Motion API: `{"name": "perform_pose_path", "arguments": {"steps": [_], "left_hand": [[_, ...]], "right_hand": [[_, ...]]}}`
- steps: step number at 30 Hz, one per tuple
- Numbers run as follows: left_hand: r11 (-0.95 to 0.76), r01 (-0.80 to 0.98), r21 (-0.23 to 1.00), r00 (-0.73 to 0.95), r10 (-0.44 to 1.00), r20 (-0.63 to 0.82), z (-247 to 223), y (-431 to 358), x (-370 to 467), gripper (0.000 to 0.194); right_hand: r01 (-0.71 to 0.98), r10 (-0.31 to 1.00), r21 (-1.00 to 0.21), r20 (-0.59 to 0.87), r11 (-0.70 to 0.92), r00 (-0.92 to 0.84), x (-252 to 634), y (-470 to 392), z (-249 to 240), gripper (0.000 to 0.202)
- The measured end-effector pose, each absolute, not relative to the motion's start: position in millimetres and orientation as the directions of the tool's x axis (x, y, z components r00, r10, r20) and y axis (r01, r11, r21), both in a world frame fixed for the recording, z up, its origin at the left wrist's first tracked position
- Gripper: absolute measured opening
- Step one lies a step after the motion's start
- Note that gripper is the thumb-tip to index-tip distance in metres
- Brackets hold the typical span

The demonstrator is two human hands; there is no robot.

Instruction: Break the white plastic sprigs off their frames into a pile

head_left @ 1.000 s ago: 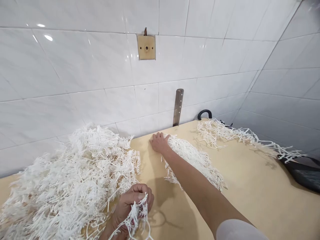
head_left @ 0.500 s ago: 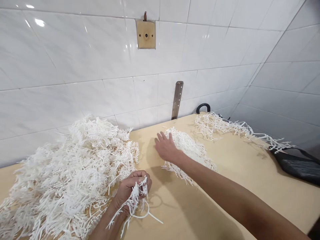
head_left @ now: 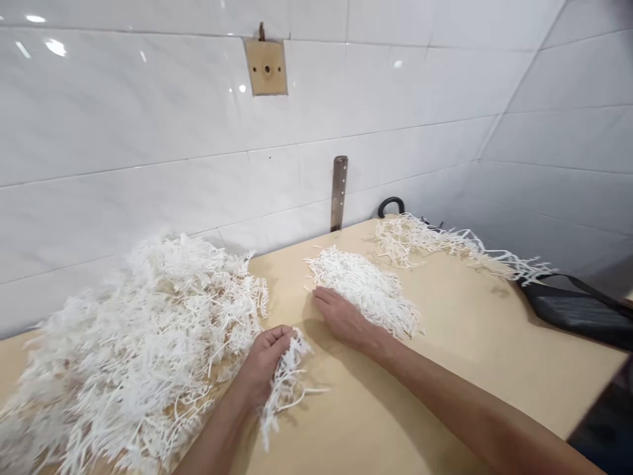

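My left hand [head_left: 270, 359] is closed on a small bunch of white branching strands [head_left: 287, 379], which hangs over the table. To its left lies a large heap of similar white strands [head_left: 148, 349]. My right hand [head_left: 341, 316] rests against the lower left edge of a smaller, flatter pile of white pieces [head_left: 366, 284]. Its fingers are stretched out flat, and its palm side is hidden.
More white strands [head_left: 445, 241] lie along the back right of the tan table [head_left: 475, 343]. A black bag [head_left: 573, 307] sits at the right edge. A black curved handle [head_left: 391, 204] and a metal strip [head_left: 339, 192] stand by the tiled wall.
My right hand has moved down from the upper left of the small pile to its lower left edge. My left hand has turned slightly, still with its bunch. The view has shifted.
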State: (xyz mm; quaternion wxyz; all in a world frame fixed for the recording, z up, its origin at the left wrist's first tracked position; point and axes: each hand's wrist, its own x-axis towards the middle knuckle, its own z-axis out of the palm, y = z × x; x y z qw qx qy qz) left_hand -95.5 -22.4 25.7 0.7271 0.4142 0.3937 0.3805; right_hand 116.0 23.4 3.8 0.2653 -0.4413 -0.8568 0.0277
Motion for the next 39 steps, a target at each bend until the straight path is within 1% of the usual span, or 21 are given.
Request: {"name": "perform_pose_path", "arguments": {"steps": [2,3,4,5,6,8,10,12,18,23,27,32,35,39], "left_hand": [[0.271,-0.132,0.953,0.352,0.912,-0.211,27.2,-24.4,-89.6,0.034],[0.204,-0.085,0.975,0.334,0.928,-0.165,27.7,-24.6,-87.3,0.034],[0.140,-0.051,0.989,0.318,0.941,-0.117,28.0,-24.5,-85.6,0.033],[0.089,-0.016,0.996,0.310,0.947,-0.080,28.0,-24.3,-84.1,0.033],[0.050,0.011,0.999,0.312,0.949,-0.051,27.7,-24.0,-82.9,0.032],[0.013,0.058,0.998,0.317,0.948,-0.031,26.8,-24.1,-80.6,0.032],[0.000,0.104,0.995,0.312,0.950,-0.032,25.4,-25.0,-78.4,0.031],[-0.010,0.148,0.989,0.297,0.954,-0.035,23.8,-26.5,-76.2,0.031],[-0.008,0.224,0.974,0.252,0.967,-0.050,20.4,-28.8,-72.5,0.029],[-0.010,0.258,0.966,0.291,0.954,-0.068,20.4,-28.0,-72.9,0.029],[-0.034,0.272,0.962,0.306,0.951,-0.053,21.0,-28.1,-73.6,0.028],[-0.072,0.315,0.946,0.308,0.951,-0.030,21.6,-28.1,-74.4,0.028],[-0.087,0.331,0.940,0.337,0.941,-0.032,22.3,-27.6,-74.6,0.027],[-0.100,0.321,0.942,0.363,0.932,-0.025,23.5,-25.7,-75.2,0.027]], "right_hand": [[0.642,0.811,-0.510,0.470,0.572,-0.349,115.4,17.8,3.9,0.033],[0.564,0.846,-0.637,0.458,0.526,-0.273,114.1,13.1,5.6,0.031],[0.472,0.890,-0.754,0.395,0.457,-0.230,112.6,7.7,8.5,0.030],[0.365,0.919,-0.848,0.311,0.384,-0.244,111.1,2.1,12.3,0.031],[0.290,0.926,-0.902,0.233,0.320,-0.298,109.7,-3.1,16.8,0.033],[0.251,0.916,-0.939,0.127,0.235,-0.380,107.5,-10.9,25.1,0.033],[0.269,0.914,-0.945,0.067,0.187,-0.401,106.1,-14.4,30.0,0.030],[0.282,0.925,-0.946,0.044,0.160,-0.376,105.3,-15.0,30.6,0.025],[0.339,0.953,-0.928,0.049,0.154,-0.298,105.1,-17.8,22.0,0.023],[0.357,0.961,-0.921,0.059,0.157,-0.270,107.9,-22.8,17.6,0.020],[0.376,0.960,-0.912,0.062,0.166,-0.273,108.4,-23.8,15.3,0.019],[0.436,0.970,-0.887,0.051,0.153,-0.237,104.9,-25.5,13.8,0.017],[0.536,0.969,-0.816,0.112,0.217,-0.221,101.6,-27.3,11.5,0.017],[0.660,0.935,-0.664,0.283,0.351,-0.213,94.6,-28.8,7.3,0.016]]}}
